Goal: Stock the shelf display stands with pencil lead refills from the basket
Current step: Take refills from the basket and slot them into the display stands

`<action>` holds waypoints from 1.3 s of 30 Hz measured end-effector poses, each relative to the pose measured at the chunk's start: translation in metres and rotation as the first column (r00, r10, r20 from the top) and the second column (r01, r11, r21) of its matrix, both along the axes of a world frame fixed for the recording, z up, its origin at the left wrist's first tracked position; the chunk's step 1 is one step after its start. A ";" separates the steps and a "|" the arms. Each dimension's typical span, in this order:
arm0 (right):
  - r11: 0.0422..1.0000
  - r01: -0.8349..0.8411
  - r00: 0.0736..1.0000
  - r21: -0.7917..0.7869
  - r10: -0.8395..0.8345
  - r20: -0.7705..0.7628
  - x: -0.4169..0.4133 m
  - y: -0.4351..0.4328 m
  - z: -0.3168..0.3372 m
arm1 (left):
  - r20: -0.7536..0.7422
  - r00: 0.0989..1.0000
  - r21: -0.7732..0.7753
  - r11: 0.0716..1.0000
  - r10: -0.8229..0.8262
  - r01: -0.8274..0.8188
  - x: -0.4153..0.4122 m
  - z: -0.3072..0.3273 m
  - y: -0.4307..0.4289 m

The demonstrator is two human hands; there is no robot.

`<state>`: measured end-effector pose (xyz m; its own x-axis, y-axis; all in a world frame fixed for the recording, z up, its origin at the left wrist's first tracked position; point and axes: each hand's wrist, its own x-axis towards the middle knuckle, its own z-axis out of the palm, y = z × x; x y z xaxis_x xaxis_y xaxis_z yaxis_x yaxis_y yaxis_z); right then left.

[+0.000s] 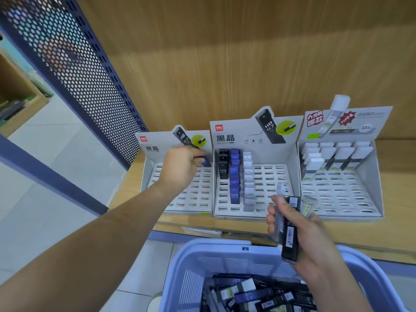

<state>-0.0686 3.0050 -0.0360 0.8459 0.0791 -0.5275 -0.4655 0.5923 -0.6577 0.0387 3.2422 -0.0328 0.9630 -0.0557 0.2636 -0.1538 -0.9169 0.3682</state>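
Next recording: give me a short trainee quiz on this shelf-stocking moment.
1. True or false: the left hand holds a blue refill over the left stand.
2. How many stocked columns does the middle stand show? A one, B three, C six.
3. Fill in: the hand gripping several refills at once is the ____ one.
Key: 1 true; 2 B; 3 right hand.
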 end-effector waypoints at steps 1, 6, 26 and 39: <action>1.000 -0.006 1.000 0.002 0.006 0.002 0.000 0.000 -0.001 | 0.009 1.000 0.020 1.000 -0.021 0.021 0.001 -0.002 0.002; 0.999 -0.048 0.999 -0.017 0.048 0.018 -0.001 0.001 -0.001 | -0.043 0.994 0.116 0.988 -0.100 0.104 0.008 -0.003 0.009; 1.000 -0.013 0.999 -0.016 0.013 -0.032 -0.007 0.028 0.016 | -0.199 0.979 -0.003 0.999 -0.044 0.044 -0.026 0.028 -0.007; 0.986 -0.134 0.991 -0.100 0.135 0.013 -0.016 0.032 0.024 | -0.551 0.738 -0.683 0.719 -0.390 -0.129 -0.110 0.062 -0.066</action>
